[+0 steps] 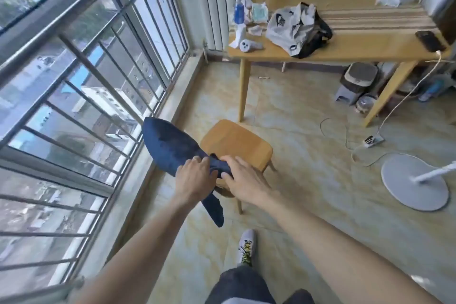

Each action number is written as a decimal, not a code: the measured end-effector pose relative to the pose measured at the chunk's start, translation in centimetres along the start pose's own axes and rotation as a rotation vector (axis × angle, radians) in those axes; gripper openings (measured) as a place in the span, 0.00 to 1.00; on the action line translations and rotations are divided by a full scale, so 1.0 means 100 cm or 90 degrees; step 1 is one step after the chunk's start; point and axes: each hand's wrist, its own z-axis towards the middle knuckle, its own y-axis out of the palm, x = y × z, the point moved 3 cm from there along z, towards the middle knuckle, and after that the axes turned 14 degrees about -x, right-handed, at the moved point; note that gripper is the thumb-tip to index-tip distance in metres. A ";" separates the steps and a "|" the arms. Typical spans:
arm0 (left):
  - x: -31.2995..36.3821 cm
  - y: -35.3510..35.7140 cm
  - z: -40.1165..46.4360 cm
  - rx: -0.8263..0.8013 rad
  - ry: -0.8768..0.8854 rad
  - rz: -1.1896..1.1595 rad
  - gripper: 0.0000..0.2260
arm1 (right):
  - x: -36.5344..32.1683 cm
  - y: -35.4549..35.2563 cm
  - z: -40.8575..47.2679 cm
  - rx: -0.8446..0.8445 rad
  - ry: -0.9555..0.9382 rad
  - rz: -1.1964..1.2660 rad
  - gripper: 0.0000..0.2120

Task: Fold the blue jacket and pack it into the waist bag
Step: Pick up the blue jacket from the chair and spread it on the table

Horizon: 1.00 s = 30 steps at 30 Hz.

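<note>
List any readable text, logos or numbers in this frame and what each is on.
No words or numbers can be read.
Grey bag on the wooden table: dark logo marks, no legible lettering.
Blue bottle: label too blurred.
Pale packet: print too small.
Blue jacket, held by the left hand and right hand: none visible.

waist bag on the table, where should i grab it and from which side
Take the bag by its dark strap at the right end, coming from the table's front edge. The grey body lies crumpled and floppy, so the strap looks like the firmer hold. Both hands, left and right, are on the jacket now.
</note>
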 end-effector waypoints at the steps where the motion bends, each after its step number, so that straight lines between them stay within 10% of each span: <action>1: -0.004 0.005 0.011 -0.017 -0.010 -0.001 0.14 | 0.000 0.002 0.014 -0.016 0.018 0.017 0.20; 11: -0.020 0.038 0.081 -0.195 -0.056 0.050 0.11 | 0.016 0.013 0.097 -0.101 0.088 -0.007 0.25; 21: 0.033 -0.114 0.086 0.087 0.202 -0.305 0.06 | 0.010 -0.111 0.093 0.101 0.025 0.083 0.10; 30: 0.126 -0.274 0.062 0.259 0.306 -0.027 0.21 | 0.013 -0.323 -0.017 0.436 -0.167 0.036 0.14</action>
